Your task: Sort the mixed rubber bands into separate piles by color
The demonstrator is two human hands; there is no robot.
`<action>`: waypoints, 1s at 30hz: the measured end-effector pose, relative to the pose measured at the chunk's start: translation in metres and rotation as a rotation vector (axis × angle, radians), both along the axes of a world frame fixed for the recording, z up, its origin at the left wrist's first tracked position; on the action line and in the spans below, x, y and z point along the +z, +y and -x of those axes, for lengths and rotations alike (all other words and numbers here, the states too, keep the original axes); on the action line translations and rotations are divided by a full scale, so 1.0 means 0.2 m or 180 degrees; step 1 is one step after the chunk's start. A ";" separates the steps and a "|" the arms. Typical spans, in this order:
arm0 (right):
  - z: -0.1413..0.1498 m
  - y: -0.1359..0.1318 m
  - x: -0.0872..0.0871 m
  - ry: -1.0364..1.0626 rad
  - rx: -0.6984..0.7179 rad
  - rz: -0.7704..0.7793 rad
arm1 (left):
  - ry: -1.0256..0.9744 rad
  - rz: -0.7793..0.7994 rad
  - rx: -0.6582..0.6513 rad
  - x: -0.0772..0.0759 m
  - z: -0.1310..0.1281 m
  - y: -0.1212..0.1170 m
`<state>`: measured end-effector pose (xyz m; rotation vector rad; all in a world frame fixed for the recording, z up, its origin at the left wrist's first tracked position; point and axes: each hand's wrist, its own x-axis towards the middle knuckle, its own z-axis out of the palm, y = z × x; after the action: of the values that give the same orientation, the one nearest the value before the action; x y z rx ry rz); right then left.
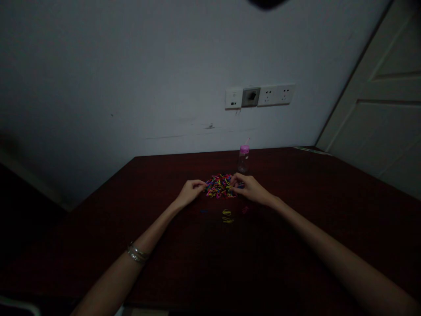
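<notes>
A heap of small coloured rubber bands (pixel 219 186) lies on the dark red-brown table (pixel 184 263), between my two hands. My left hand (pixel 191 192) is at the heap's left edge, its thumb and fingertips pinched together; what is between them is too small to make out. On the right side my right hand (pixel 249 188) reaches into the heap with curved fingers, thumb and index finger a little apart. Nearer to me lie a few yellow bands (pixel 226 216), a small blue group (pixel 204 211) and a pinkish-red group (pixel 245 210).
Behind the heap stands a clear bottle with a pink lid (pixel 244 158). The table's back edge meets a pale wall (pixel 164 87) with a row of sockets (pixel 259 96). A white panelled door (pixel 388 114) is at the right. The room is dim.
</notes>
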<state>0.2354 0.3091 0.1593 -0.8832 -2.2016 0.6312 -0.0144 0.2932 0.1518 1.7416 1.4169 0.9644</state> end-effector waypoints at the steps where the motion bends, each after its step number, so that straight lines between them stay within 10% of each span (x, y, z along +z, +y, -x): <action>1: 0.00 0.00 0.01 0.0017 0.0009 0.0006 | -0.0021 0.0010 0.0002 0.00 0.00 0.00; 11: 0.03 -0.13 0.10 -0.0573 0.0707 0.0736 | -0.0057 -0.0034 0.0010 0.01 0.00 -0.01; 23: 0.10 -0.21 0.09 -0.1161 0.0969 0.0509 | -0.0007 -0.0031 -0.0008 0.00 0.00 0.00; 30: -0.04 -0.16 0.23 -0.0519 0.0418 0.0436 | 0.0352 -0.0305 -0.0154 0.01 0.00 -0.02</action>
<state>0.2435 0.2778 0.2054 -0.8916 -2.4008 0.8060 -0.0134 0.2886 0.1529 1.9172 1.4108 0.9365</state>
